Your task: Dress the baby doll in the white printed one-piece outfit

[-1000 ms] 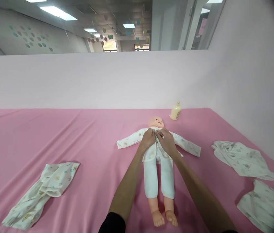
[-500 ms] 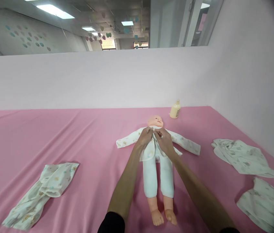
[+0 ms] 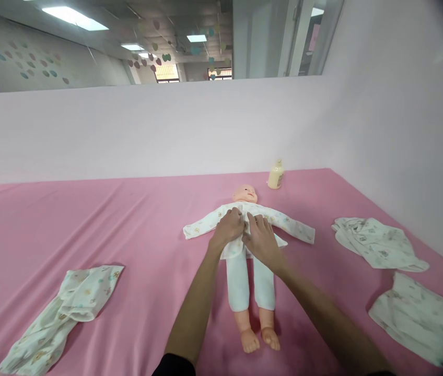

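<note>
A baby doll (image 3: 245, 194) lies on its back, feet toward me. It wears a white patterned baby shirt (image 3: 295, 228) with both sleeves spread out, and white pants (image 3: 238, 284). On the chest, my left hand (image 3: 229, 228) is closed on the shirt's front edge. Close beside it, my right hand (image 3: 263, 243) has its fingers bent and its thumb at the other side of the shirt front. The hands cover most of the shirt's middle, so the fastening between my fingertips is hidden.
Pink sheeting (image 3: 147, 292) covers the surface. Folded patterned clothing (image 3: 84, 295) lies at left. Two more white patterned cloths, one farther (image 3: 378, 243) and one nearer (image 3: 417, 316), lie at right. A pale yellow pump bottle (image 3: 275, 175) stands beyond the doll's head, near the white wall (image 3: 147, 130).
Both hands have moved down the shirt front from near the neck to the chest. The whole view has shifted slightly.
</note>
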Demonstrator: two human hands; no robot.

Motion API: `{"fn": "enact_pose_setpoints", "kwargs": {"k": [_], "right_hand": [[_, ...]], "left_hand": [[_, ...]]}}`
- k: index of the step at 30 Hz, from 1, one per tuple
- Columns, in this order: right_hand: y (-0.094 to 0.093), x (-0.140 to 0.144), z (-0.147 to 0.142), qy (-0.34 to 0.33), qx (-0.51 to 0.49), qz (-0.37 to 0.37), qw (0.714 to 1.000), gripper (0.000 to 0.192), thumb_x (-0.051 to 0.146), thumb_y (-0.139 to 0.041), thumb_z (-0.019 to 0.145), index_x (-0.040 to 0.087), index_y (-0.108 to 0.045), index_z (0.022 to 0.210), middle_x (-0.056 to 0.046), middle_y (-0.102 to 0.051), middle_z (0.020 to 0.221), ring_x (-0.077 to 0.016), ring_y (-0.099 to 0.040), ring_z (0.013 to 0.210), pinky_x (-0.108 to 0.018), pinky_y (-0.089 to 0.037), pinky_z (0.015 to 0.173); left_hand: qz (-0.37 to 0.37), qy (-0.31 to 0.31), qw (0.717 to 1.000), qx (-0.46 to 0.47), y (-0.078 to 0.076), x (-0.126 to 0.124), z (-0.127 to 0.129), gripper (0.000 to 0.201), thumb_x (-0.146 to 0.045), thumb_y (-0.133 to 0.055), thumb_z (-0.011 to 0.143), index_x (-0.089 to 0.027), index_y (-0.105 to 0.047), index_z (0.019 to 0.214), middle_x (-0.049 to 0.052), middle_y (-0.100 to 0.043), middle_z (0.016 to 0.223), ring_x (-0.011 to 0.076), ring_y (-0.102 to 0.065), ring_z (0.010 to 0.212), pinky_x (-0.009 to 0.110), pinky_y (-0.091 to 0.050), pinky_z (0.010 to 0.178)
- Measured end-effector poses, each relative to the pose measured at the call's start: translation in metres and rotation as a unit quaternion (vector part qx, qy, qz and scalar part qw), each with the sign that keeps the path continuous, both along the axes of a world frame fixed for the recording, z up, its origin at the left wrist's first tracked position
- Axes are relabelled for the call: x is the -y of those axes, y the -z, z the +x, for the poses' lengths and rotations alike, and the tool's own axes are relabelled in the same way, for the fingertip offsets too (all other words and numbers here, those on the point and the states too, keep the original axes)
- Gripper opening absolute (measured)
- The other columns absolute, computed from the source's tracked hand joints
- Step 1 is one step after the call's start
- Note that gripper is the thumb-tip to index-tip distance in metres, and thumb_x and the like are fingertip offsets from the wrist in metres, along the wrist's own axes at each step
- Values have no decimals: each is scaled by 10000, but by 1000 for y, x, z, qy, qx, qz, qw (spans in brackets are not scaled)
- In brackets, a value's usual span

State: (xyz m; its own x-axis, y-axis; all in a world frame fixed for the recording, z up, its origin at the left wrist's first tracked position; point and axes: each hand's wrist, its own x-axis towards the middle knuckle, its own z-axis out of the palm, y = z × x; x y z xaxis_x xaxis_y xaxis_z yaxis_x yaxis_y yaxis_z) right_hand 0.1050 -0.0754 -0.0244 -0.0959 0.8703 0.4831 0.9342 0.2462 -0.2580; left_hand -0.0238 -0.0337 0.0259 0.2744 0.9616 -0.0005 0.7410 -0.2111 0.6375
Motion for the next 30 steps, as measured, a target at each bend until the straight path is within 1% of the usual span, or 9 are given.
{"fn": "enact_pose_setpoints", "kwargs": {"k": [2,5,10,13,17,19,22,25,30], "right_hand": [[-2,5,-6,34,60,13,998,343,47,-424,824,152,-573,1115,-159,-585,994,-298,-528,906,-433,-453,786],[-5,7,-7,63,104,14,992,311,-14,-349,838,169,-585,926,-159,-587,930,-278,-538,818,-404,-444,696],[-11,10,8,48,142,-7,989,333,-33,-362,815,178,-587,941,-155,-580,973,-248,-552,774,-338,-376,566],[-14,13,17,18,175,-20,984,343,-18,-429,806,174,-600,1033,-149,-587,1028,-253,-568,825,-339,-396,618],[-24,9,26,22,187,-46,981,293,4,-407,857,151,-634,971,-137,-611,1046,-254,-579,924,-336,-409,704],[-31,6,31,25,165,-74,983,287,26,-384,889,149,-641,921,-123,-638,989,-242,-586,916,-321,-389,688],[-40,4,39,16,71,-103,992,290,93,-365,933,166,-643,972,-90,-673,950,-217,-599,867,-310,-354,660],[-43,3,42,-16,-50,-133,990,291,152,-361,940,187,-649,953,-65,-692,946,-197,-602,851,-296,-346,680],[-40,-1,42,-50,-177,-165,969,256,213,-407,912,199,-622,774,-42,-689,849,-186,-592,804,-283,-351,702]], "left_hand": [[39,-25,993,-110,-1,16,6,209,-148,-455,808,-162,-511,1008,139,-598,1051,266,-587,933,325,-399,692],[92,-43,971,-218,5,36,13,246,-114,-446,821,-126,-512,1058,181,-579,1102,314,-572,1028,358,-425,739],[138,-115,945,-274,26,44,10,289,-22,-379,860,-103,-521,1099,177,-602,1050,278,-605,989,324,-428,757],[140,-139,954,-226,37,38,-1,320,-20,-332,889,-108,-522,1131,162,-629,1033,252,-629,948,299,-410,710],[162,-83,975,-125,41,32,-15,297,-126,-344,950,-173,-541,1166,102,-656,1087,215,-632,930,291,-406,709],[171,-60,982,-47,41,32,-18,258,-198,-358,975,-192,-588,1094,75,-671,1056,202,-624,926,290,-415,737],[166,-59,982,62,40,35,-18,239,-272,-417,972,-192,-640,939,46,-687,967,187,-614,891,289,-426,760],[154,-81,975,140,40,39,-13,205,-270,-479,941,-185,-665,939,39,-696,979,178,-618,905,284,-437,789],[151,-88,969,175,42,39,-3,198,-232,-490,922,-178,-678,946,38,-700,980,177,-615,907,285,-431,789]]}}
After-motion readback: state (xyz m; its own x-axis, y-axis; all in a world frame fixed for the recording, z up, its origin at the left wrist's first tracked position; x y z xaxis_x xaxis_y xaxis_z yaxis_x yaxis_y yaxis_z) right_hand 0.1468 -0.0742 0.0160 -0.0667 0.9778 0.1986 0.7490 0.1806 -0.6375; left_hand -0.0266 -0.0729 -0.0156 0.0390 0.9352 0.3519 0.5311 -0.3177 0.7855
